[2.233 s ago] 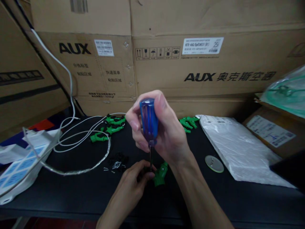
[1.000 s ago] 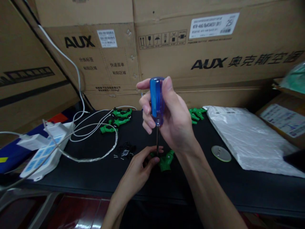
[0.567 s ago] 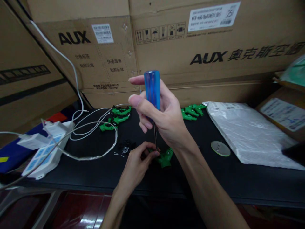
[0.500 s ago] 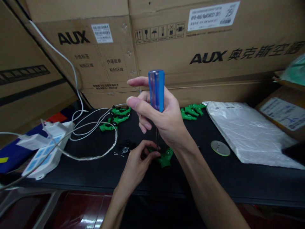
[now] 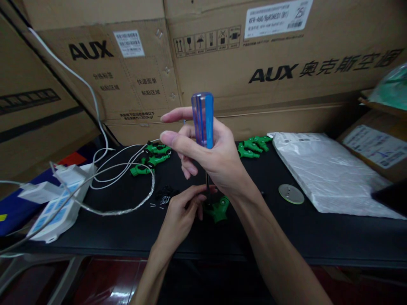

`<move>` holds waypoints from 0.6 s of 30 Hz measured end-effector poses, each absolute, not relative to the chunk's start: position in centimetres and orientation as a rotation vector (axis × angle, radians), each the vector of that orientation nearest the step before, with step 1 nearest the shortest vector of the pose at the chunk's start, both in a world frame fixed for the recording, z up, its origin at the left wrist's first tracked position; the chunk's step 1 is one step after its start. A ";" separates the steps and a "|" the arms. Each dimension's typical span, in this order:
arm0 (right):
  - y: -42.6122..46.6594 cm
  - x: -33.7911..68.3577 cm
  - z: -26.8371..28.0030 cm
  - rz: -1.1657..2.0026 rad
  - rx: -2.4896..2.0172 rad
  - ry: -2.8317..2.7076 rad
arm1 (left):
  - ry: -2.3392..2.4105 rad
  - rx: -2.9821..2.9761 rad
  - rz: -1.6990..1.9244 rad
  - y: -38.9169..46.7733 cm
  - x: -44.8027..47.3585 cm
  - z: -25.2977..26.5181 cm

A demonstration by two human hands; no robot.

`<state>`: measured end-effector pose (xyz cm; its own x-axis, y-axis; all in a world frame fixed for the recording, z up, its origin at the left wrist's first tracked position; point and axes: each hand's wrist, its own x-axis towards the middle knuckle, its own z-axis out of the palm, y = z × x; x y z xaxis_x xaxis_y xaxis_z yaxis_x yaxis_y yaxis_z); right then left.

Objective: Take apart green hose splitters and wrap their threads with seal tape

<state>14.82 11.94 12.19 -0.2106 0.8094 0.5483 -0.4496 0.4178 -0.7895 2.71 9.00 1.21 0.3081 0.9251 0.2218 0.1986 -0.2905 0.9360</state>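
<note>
My right hand is closed around a screwdriver with a clear blue handle; its index finger points out to the left. The thin metal shaft stands upright, its tip down at a green Y-shaped plastic fitting on the black table. Beside the shaft is my left hand, fingers apart, the index finger stretched behind the shaft and the thumb bent near it. The left end of the fitting is partly hidden by these fingers. Small screws and dark little parts lie left of my left hand.
Green fittings lie in two groups, at the back left and back right. White cables loop beside a power strip. On the right are a round metal disc and a white package. Cardboard boxes wall the back.
My left thumb has drawn back from the green fitting, and the fingers have loosened beside the shaft. The screwdriver stays upright in my right hand. The whole view has shifted slightly.
</note>
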 end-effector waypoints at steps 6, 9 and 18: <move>11.4 15.0 12.5 1.164 -0.426 -1.347 | 1.066 1.629 1.081 9.4 3.0 1.6; 11.6 15.1 12.4 1.153 -0.427 -1.353 | 1.010 1.634 1.068 9.5 3.1 1.6; 12.3 15.4 11.9 1.179 -0.328 -1.382 | 1.159 1.889 0.969 10.1 2.6 1.9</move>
